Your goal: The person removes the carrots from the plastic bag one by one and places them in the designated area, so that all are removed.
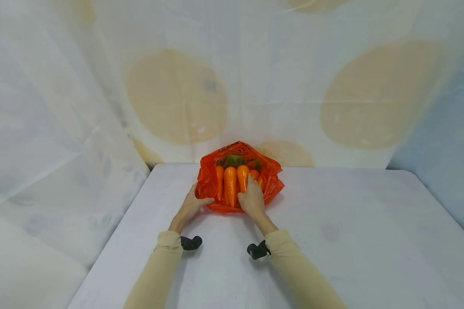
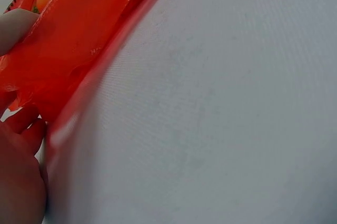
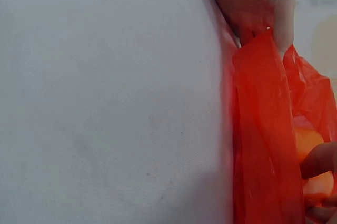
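A red plastic bag (image 1: 206, 182) with dark printing lies on the table, its mouth facing me. Inside are several carrots, among them a long one in the middle (image 1: 230, 184), and some green shows through the film behind them. My left hand (image 1: 189, 204) grips the bag's left rim; in the left wrist view the thumb is over the film (image 2: 79, 29) and the fingers are under it. Reaching into the mouth, my right hand (image 1: 252, 199) holds a carrot (image 1: 242, 175) right of the middle one. The right wrist view shows its fingers curled at orange carrots (image 3: 308, 142).
The white-covered table (image 1: 332, 240) stretches widely to the right. Pale fabric with tan spots (image 1: 270, 86) hangs along its back edge, and more fabric (image 1: 35, 128) hangs at the left side. Both wrists carry black camera mounts.
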A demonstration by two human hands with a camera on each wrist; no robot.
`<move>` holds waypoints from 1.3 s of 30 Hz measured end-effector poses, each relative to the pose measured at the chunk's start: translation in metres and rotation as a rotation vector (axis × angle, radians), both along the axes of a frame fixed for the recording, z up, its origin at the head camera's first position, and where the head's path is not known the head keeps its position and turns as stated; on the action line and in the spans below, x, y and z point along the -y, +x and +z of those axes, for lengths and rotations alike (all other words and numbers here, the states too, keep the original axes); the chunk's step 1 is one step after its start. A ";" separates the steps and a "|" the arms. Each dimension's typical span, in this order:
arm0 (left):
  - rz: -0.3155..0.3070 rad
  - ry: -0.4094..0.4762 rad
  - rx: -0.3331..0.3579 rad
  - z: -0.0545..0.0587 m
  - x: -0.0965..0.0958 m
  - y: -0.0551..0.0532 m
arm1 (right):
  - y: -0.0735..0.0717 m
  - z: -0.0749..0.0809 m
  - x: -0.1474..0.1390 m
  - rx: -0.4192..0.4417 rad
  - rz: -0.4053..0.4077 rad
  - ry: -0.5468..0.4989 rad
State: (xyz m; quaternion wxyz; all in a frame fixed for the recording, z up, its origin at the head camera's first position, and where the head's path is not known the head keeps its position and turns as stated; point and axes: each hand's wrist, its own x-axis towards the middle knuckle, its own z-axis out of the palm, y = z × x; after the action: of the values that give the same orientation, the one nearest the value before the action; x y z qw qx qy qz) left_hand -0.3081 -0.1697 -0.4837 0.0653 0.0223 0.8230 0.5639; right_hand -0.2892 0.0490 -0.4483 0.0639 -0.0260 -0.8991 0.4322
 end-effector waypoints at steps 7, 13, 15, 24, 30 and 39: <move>0.017 0.002 -0.003 -0.001 0.001 0.001 | 0.006 -0.002 0.000 -0.016 0.026 -0.044; 0.021 0.000 0.003 -0.001 0.000 0.001 | 0.009 -0.004 -0.004 -0.047 0.019 -0.123; 0.021 0.005 0.002 -0.001 0.000 0.001 | 0.010 -0.005 -0.005 -0.059 0.017 -0.134; 0.023 0.009 -0.008 -0.001 -0.002 0.001 | 0.015 -0.006 -0.004 -0.116 0.014 -0.175; 0.025 -0.007 -0.003 -0.003 -0.002 0.000 | 0.017 0.001 -0.010 -0.190 -0.019 -0.218; 0.021 0.018 -0.012 -0.003 -0.004 -0.001 | 0.018 0.010 -0.024 -0.228 -0.022 -0.289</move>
State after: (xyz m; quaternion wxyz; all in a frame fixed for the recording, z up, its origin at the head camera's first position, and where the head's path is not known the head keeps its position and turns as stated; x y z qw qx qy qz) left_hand -0.3088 -0.1655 -0.4864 0.0542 0.0175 0.8185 0.5717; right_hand -0.2710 0.0733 -0.4382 0.1656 0.0045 -0.8143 0.5563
